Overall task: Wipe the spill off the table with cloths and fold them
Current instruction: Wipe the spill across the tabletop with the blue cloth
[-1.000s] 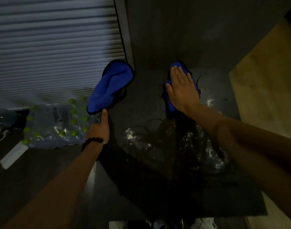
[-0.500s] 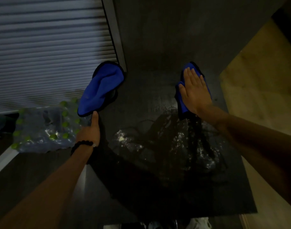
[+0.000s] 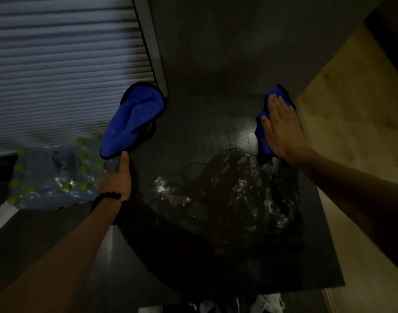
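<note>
mid-wipe, by the look of it. right hand [image 3: 282, 129] pressed flat, fingers together and stretched out, on a blue microfibre cloth [image 3: 264, 132] near the far right edge of a dark table [image 3: 204, 123]; nothing gripped there, only palm pressure on the cloth. left hand [image 3: 116, 179], wearing a dark beaded bracelet [image 3: 106, 198], pinching the near corner of a second blue cloth [image 3: 132, 120], thumb on top; cloth bunched and draped at the table's far left edge, apparently lifted rather than spread.

spill [image 3: 227, 195] not yet cleared: a broad wet patch with glinting droplets across the middle of the table, between the two hands and nearer the wearer, its far right edge just beside the pressed cloth. folding not yet begun.

next move, as a judgement: drag the right cloth back through the wet patch, lay the left cloth flat and bring it inward to meet it.

dim room. glossy, almost black tabletop. slatted shutter or blind [image 3: 58, 75] at far left, grey wall behind the table, tan floor [image 3: 356, 136] to the right. shrink-wrapped pack of green-capped bottles [image 3: 55, 172] on the floor left of the table.
</note>
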Demonstrator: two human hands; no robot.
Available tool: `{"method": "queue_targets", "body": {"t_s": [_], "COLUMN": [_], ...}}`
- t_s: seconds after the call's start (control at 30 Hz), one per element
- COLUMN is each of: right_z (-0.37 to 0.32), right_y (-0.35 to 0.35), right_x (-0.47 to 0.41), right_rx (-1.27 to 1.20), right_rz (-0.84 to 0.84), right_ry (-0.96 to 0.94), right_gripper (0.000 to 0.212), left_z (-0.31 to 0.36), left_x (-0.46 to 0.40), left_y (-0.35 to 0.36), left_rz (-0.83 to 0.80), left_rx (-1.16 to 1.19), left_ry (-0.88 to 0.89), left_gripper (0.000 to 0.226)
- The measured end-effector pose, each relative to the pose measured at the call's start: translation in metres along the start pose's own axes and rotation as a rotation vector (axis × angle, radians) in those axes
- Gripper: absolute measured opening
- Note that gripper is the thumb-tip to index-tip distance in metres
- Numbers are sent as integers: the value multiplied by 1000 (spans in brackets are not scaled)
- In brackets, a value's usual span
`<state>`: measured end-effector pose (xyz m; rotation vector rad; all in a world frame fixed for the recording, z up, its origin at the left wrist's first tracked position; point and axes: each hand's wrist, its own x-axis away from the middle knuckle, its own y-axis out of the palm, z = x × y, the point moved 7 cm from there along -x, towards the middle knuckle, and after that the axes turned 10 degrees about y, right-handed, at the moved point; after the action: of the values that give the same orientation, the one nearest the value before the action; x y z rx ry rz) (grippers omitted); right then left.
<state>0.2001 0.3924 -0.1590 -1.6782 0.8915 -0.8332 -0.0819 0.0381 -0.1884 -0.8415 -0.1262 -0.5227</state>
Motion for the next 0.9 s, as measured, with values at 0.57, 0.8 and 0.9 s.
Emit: {"method": "queue_targets", "body": {"t_s": [0.57, 0.8, 0.9], "right_z": [3, -20, -37], "right_y": [0, 8, 13], "right_x": [69, 85, 92], "right_rx": [-36, -32, -22], "right_rz": [51, 45, 35], "right_ry": [77, 72, 26], "right_gripper": [59, 58, 58], "left_z": [-2, -2, -5], "left_x": [-5, -5, -2], "left_y": [-2, -2, 0], "left_rz": [48, 75, 50], "left_rx": [56, 91, 41], "left_ry": [55, 78, 16], "left_gripper": [84, 93, 97]}}
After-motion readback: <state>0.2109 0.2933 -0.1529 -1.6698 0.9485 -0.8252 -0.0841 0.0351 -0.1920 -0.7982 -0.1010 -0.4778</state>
